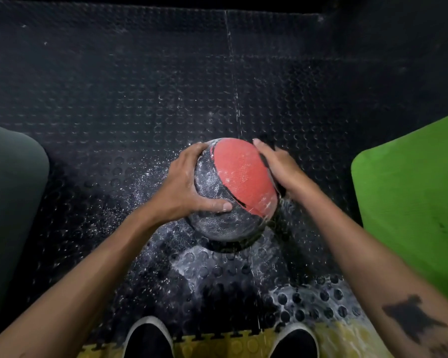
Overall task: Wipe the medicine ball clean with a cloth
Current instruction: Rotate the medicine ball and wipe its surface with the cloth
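Two hands grip medicine ball point(234, 189): red panel, scuffed black rubber.

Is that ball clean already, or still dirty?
Still dirty. The medicine ball shows whitish streaks and dust on its black and red panels. Both hands grip its sides; no cloth is visible.
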